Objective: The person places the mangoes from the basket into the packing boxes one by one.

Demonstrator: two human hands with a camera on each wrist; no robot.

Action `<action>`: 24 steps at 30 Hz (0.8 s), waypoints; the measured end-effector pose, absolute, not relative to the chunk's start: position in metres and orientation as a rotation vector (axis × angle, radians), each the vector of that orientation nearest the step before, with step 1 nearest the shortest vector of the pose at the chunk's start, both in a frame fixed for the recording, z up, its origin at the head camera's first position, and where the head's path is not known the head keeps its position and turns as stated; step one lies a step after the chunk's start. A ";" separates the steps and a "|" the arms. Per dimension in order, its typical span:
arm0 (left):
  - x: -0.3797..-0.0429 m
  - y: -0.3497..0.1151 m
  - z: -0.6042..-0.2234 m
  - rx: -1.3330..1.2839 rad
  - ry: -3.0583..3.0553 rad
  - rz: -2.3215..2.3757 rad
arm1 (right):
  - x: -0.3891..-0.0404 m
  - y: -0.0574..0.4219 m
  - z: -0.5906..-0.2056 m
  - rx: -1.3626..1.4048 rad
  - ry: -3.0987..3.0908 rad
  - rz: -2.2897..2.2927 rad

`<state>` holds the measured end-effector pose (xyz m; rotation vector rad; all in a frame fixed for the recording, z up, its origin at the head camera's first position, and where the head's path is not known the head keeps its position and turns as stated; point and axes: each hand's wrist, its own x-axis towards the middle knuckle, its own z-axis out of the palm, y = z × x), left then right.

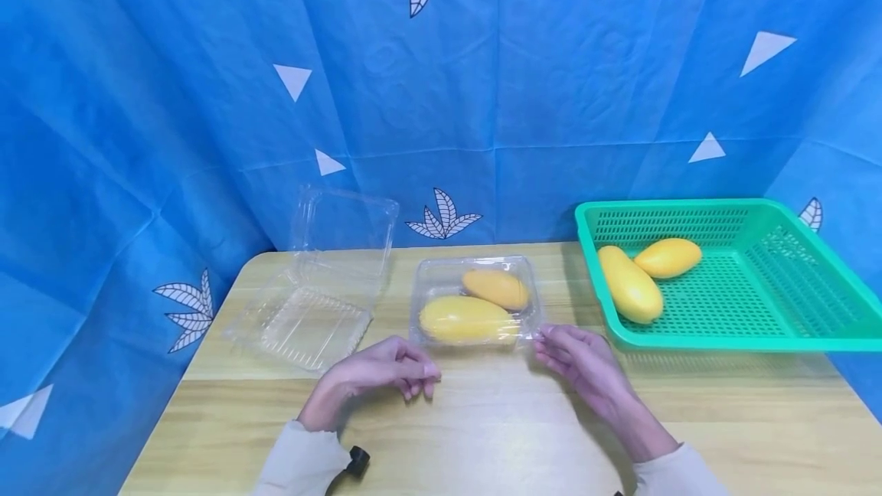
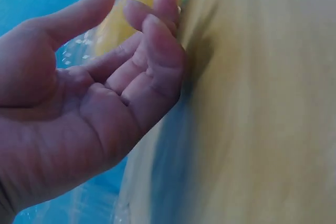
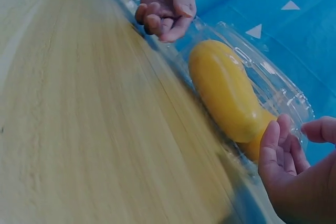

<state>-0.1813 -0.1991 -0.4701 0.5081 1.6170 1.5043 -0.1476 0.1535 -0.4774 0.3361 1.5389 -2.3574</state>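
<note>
Sleeves [image 1: 303,458], pale, two. Left hand [image 1: 379,368], unladen, fingers loosely bent, just off the clear box [image 1: 422,282]. Right hand [image 1: 586,364], at the box's front right corner, thumb and fingers apart. Box: on counter [image 1: 482,419], two yellow fruits [image 1: 468,319] inside. Risks: sliding, should fingers nudge the corner; lid lifting, if unfastened. Right wrist view: thumb-to-finger gap, unclear in head view. Head view: green basket [image 1: 723,342], absent from right wrist view.
</note>
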 end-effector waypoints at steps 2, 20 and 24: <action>-0.179 -0.192 -0.470 0.504 1.634 1.471 | -0.148 0.156 -0.477 0.321 1.552 -2.343; -0.151 -0.103 -0.488 0.347 1.456 1.802 | -0.151 0.167 -0.477 0.181 1.635 -2.222; -0.148 -0.088 -0.491 0.219 1.375 1.974 | -0.151 0.167 -0.477 0.159 1.654 -2.208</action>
